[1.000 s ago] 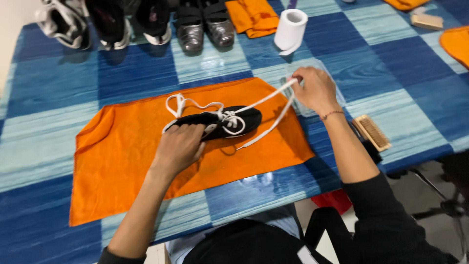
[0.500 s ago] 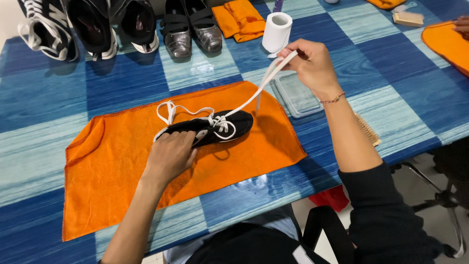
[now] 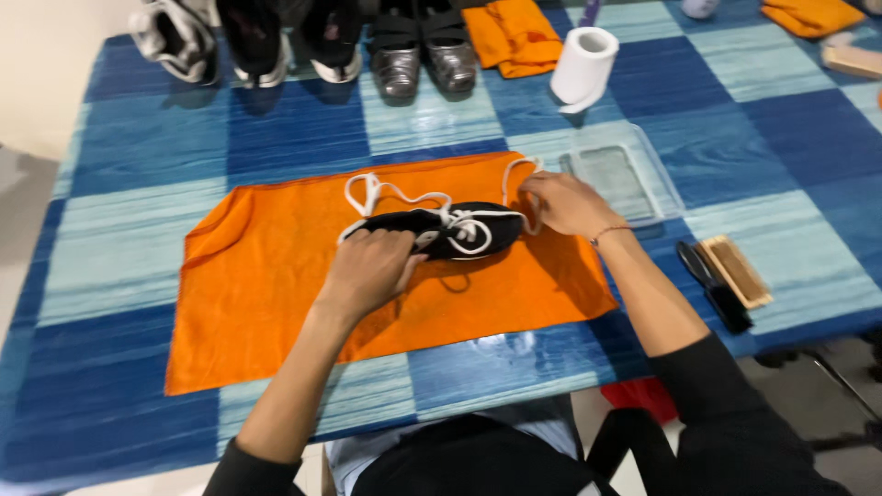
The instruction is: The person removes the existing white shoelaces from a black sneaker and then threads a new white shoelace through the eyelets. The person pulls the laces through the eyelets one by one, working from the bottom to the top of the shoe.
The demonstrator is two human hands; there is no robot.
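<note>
looks like a shoe-care workbench: blue checked tablecloth (image 3: pixel 781 119), row of shoes (image 3: pixel 312 41) along the far edge, orange cloth (image 3: pixel 276 303) as work mat, wooden brush (image 3: pixel 740 269), paper roll (image 3: pixel 583 66).

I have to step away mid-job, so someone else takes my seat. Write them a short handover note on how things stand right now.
Left hand: pressing down the heel end of the small black shoe.
Right hand: at the shoe's toe end, pinching the white lace.
Shoe lies on its side on the orange cloth, on the blue checked table.
Done: lace runs through some eyelets near the toe.
Left: loose lace loops behind the shoe, untied.
Nearby: wooden brush, clear plastic tray, white paper roll.
</note>
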